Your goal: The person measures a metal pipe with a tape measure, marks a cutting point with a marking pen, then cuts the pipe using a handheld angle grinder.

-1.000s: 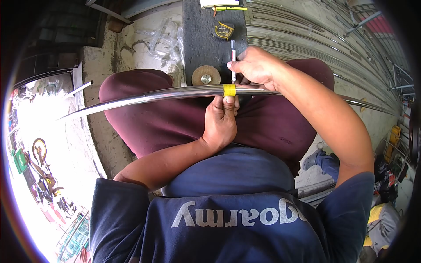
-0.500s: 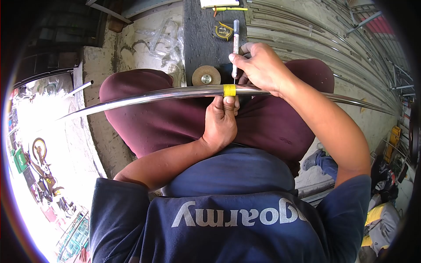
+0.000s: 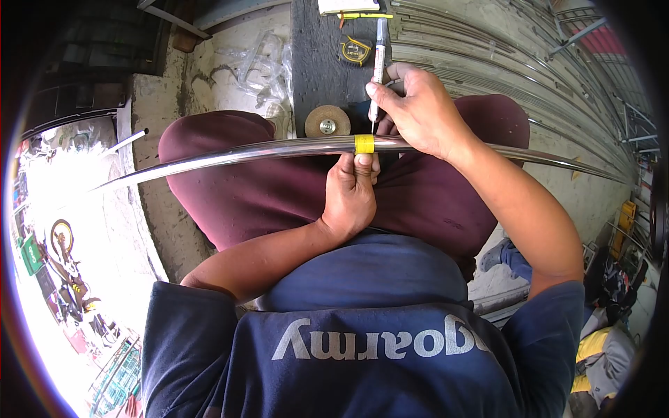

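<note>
A long shiny metal tube point(image 3: 265, 150) lies across my lap from left to right, with a yellow band point(image 3: 364, 143) around its middle. My left hand point(image 3: 350, 191) is closed at the tube's near side, thumb and fingers pressed on the band from below. In my right hand point(image 3: 418, 104) is a white marker point(image 3: 378, 70), pinched and nearly upright, its dark tip down at the far right edge of the band. Some right-hand fingers are hidden behind the thumb and marker.
Beyond the tube, a dark board point(image 3: 317, 70) bears a round abrasive disc point(image 3: 327, 122), a tape measure point(image 3: 355, 51) and a yellow pen point(image 3: 366, 15). Many metal bars point(image 3: 474, 49) lie at the far right. Clear plastic point(image 3: 268, 70) lies left of the board.
My right hand has shifted slightly right and nearer, and the marker's top now leans a little further right and away. My left hand and the tube look unmoved.
</note>
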The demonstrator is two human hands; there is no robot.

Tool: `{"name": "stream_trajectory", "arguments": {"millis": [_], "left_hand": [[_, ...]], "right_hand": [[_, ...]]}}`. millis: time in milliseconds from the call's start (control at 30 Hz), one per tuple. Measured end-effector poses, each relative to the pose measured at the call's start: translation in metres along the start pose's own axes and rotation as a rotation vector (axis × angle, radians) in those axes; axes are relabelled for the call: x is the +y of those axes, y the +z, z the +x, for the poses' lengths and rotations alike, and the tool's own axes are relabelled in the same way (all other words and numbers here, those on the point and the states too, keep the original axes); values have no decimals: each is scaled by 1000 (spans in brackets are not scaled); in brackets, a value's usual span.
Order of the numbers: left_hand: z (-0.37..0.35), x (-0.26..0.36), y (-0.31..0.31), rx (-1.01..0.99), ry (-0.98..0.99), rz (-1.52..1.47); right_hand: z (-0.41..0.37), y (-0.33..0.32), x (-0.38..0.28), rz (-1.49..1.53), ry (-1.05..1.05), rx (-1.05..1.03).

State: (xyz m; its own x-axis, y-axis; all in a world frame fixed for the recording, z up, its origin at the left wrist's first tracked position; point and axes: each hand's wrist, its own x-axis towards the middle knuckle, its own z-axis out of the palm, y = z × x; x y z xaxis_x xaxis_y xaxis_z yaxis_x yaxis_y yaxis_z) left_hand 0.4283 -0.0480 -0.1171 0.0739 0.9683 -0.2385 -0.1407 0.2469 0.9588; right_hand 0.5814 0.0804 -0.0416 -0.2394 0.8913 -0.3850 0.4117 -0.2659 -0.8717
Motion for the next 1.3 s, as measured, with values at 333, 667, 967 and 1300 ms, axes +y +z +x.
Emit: {"name": "stream_trajectory", "arguments": {"millis": [333, 667, 967, 1300], "left_hand": [[0, 1, 0, 7, -22, -20], [-1, -1, -1, 16, -8, 15], [0, -1, 1, 11, -3, -6], [1, -6, -16, 75, 14, -55]], "right_hand": [[-4, 2, 1, 129, -29, 38], [-10, 2, -5, 88, -42, 49], [7, -7, 20, 506, 24, 140], [2, -14, 34, 372, -217, 178]]}}
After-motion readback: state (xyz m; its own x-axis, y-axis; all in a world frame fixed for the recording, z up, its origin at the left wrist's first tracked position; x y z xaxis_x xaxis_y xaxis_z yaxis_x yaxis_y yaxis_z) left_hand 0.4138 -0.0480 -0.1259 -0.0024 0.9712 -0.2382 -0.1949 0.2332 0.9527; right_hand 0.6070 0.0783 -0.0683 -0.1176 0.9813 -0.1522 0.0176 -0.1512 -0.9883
